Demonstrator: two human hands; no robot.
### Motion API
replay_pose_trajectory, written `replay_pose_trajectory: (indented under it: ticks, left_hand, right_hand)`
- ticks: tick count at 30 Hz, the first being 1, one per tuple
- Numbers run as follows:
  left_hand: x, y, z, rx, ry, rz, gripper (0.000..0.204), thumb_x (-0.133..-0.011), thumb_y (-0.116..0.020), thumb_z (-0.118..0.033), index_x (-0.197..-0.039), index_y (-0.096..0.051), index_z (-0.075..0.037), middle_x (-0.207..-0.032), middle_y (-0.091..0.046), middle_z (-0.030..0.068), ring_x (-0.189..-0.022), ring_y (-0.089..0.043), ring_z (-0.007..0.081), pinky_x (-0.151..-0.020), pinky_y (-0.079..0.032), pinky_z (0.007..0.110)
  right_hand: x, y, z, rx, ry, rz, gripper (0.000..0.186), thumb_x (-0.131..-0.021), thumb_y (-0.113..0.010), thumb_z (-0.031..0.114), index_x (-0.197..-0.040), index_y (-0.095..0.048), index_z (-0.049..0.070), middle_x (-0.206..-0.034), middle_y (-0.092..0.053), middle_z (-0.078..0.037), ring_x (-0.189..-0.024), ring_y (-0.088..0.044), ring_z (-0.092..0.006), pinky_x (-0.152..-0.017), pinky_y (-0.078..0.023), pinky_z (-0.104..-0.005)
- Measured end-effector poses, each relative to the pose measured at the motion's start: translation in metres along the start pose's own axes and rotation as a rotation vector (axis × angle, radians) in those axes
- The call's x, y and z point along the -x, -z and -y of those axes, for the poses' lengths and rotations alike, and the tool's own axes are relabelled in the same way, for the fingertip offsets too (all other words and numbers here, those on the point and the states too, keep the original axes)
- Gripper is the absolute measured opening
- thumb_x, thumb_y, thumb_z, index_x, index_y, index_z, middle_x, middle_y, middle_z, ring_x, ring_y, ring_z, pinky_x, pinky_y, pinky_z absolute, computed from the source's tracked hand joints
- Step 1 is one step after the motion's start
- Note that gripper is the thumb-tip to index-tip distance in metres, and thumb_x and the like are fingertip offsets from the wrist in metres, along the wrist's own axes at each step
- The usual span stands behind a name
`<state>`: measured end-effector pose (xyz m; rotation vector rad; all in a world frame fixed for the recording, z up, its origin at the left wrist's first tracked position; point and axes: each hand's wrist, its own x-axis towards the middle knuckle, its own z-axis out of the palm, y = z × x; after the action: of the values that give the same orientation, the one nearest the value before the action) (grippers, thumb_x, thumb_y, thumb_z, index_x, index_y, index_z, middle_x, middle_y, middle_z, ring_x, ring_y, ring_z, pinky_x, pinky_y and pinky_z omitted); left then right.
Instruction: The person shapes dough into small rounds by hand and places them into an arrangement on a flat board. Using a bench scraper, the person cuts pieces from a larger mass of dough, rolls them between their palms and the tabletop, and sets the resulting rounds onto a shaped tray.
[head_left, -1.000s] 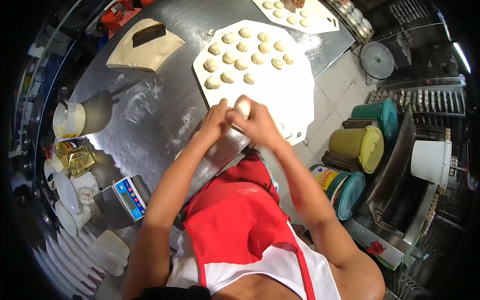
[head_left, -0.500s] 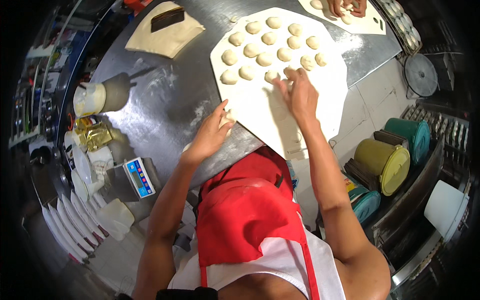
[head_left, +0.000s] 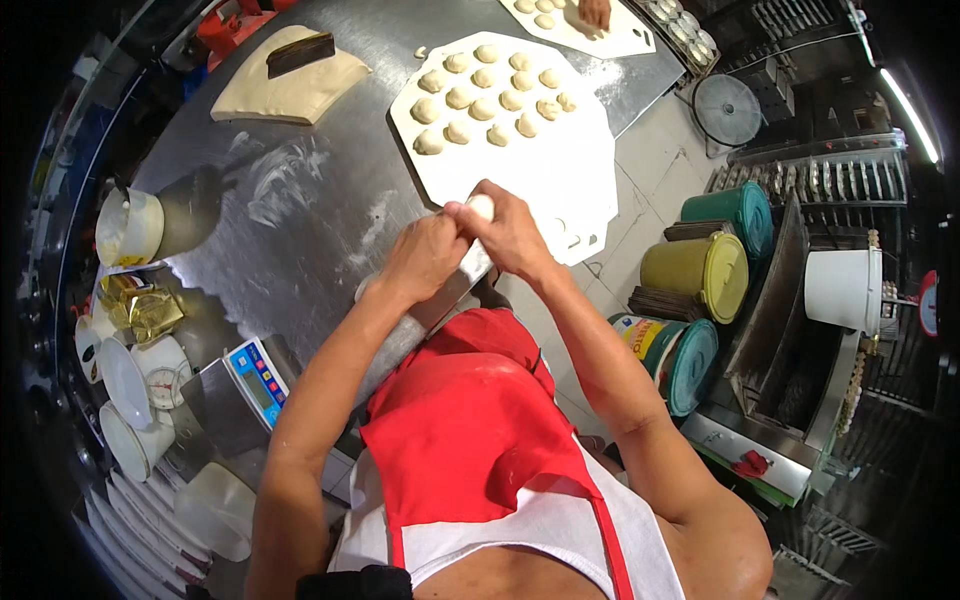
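Observation:
My left hand (head_left: 430,250) and my right hand (head_left: 510,230) meet at the near edge of a white octagonal board (head_left: 550,180), both closed around a pale dough piece (head_left: 481,208) that shows between the fingers of my right hand. Several rounded dough balls (head_left: 484,108) sit in rows on the far part of the board, which rests on a steel table (head_left: 290,230). To the far left lies a thick dough slab (head_left: 280,95) with a dark flat tool (head_left: 300,55) on top.
A co-worker's hand (head_left: 595,14) is over a second board (head_left: 625,42). At the left are a white container (head_left: 130,225), golden packages (head_left: 150,315) and a scale (head_left: 255,385). Lidded buckets (head_left: 710,280) and metal racks (head_left: 800,175) stand along the right, beside tiled floor (head_left: 650,170).
Half a second ago my right hand reached among the dough balls on the board; it has since moved back toward me and joined my left hand around the dough piece.

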<state>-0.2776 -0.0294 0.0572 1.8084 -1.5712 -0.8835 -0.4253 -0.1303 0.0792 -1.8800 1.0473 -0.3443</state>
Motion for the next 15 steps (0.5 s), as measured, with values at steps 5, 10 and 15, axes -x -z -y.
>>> replay_pose_trajectory:
  ticks: [5, 10, 15]
  left_hand:
    - [-0.023, -0.024, -0.007, -0.078, 0.024, -0.052, 0.027, -0.1, -0.061, -0.018, -0.117, -0.064, 0.003, -0.101, -0.073, 0.0313, -0.1, -0.068, 0.0544, -0.082, -0.053, 0.062]
    - [-0.071, -0.046, 0.048, 0.161, 0.11, 0.014, 0.034, -0.099, -0.06, -0.024, -0.111, -0.058, 0.008, -0.097, -0.072, 0.0331, -0.094, -0.071, 0.0456, -0.084, -0.055, 0.055]
    - [-0.077, -0.045, 0.008, 0.134, 0.37, 0.08, 0.043, -0.103, -0.049, -0.015, -0.139, -0.049, 0.007, -0.141, -0.058, 0.0396, -0.132, -0.059, 0.0498, -0.115, -0.045, 0.052]
  right_hand:
    - [-0.004, 0.013, 0.024, 0.028, -0.045, -0.12, 0.039, -0.1, -0.072, 0.036, -0.098, -0.067, -0.003, -0.073, -0.068, -0.02, -0.069, -0.065, -0.024, -0.068, -0.055, -0.042]
    - [0.019, 0.02, 0.031, -0.206, 0.165, 0.076, 0.018, -0.096, -0.075, 0.019, -0.097, -0.069, 0.002, -0.084, -0.069, -0.01, -0.082, -0.062, -0.0153, -0.076, -0.052, -0.0304]
    - [-0.069, 0.1, -0.115, 0.121, 0.027, -0.189, 0.044, -0.093, -0.071, 0.006, -0.132, -0.06, -0.007, -0.119, -0.055, -0.026, -0.096, -0.067, -0.035, -0.09, -0.057, -0.044]
